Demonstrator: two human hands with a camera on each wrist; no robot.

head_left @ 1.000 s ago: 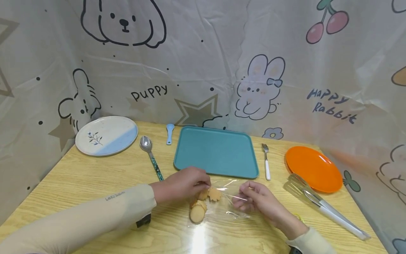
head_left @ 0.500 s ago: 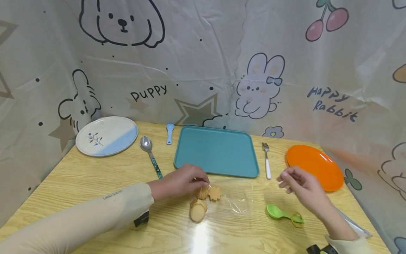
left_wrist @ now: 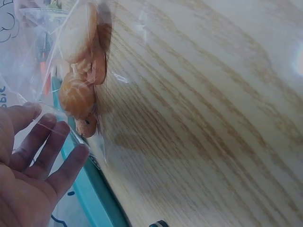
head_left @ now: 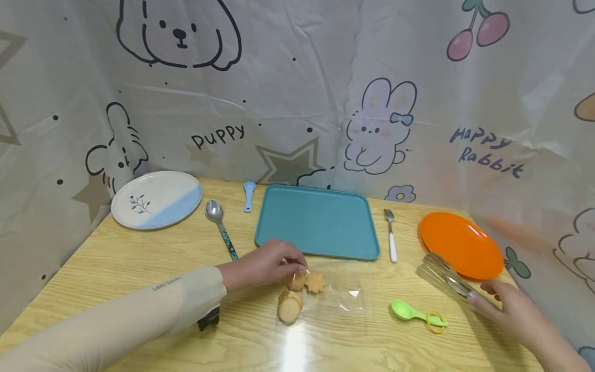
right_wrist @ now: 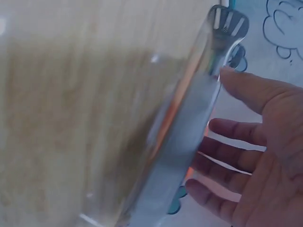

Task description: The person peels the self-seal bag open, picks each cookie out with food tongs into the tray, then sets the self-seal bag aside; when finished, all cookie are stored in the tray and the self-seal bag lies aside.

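Note:
Thumb and fingertips of my left hand (head_left: 267, 263) pinch the upper left edge of a clear plastic bag (head_left: 346, 284). Inside it lie several tan, biscuit-like pieces: a round one (head_left: 290, 311) in front and a flower-shaped one (head_left: 315, 282) farther back. In the left wrist view the film (left_wrist: 47, 120) stretches beside the fingers. My right hand (head_left: 518, 312) is at the handle of metal tongs (head_left: 457, 287) on the right. In the right wrist view the thumb touches the tongs' edge, with the other fingers loosely extended alongside; the handle (right_wrist: 175, 156) looks blurred.
A teal tray (head_left: 321, 222) lies behind the bag. Around it are a blue small spoon (head_left: 249, 196), a metal spoon (head_left: 220, 222), a fork (head_left: 391, 237), a white-and-blue plate (head_left: 158, 201) and an orange plate (head_left: 460, 245). A green spoon (head_left: 409, 311) with a yellow band lies front right.
My right hand has left the bag's right side and moved right, past the green spoon, to the tongs. The bag has settled flatter. The left hand stays almost still at the bag's edge.

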